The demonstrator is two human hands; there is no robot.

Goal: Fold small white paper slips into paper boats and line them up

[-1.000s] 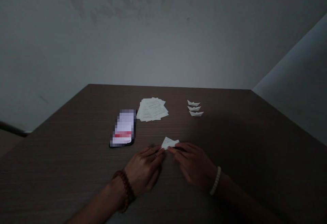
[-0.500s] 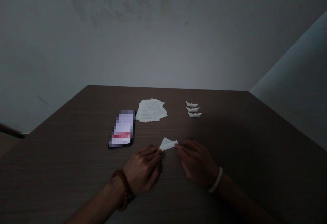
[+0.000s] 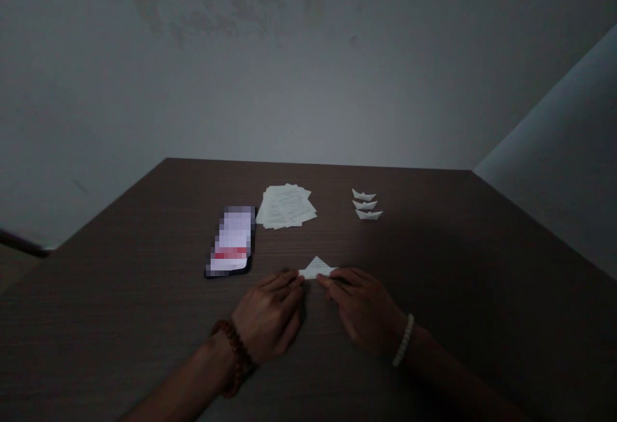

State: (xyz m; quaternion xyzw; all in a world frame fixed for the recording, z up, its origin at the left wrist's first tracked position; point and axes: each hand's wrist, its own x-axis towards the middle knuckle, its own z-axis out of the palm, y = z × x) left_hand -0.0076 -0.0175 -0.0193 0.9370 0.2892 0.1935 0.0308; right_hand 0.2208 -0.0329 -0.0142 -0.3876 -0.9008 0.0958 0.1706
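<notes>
Turned slightly since the last frame, the folded paper [image 3: 317, 269] now points its peak straight away from the person, and the right hand's [image 3: 364, 303] fingers have slid inward along its lower edge. The left hand [image 3: 272, 313] pinches the opposite corner. Both hands grip the paper on the surface [image 3: 159, 319], nearer than the phone [image 3: 232, 239], paper stack [image 3: 286, 207] and three paper boats [image 3: 365, 205].
</notes>
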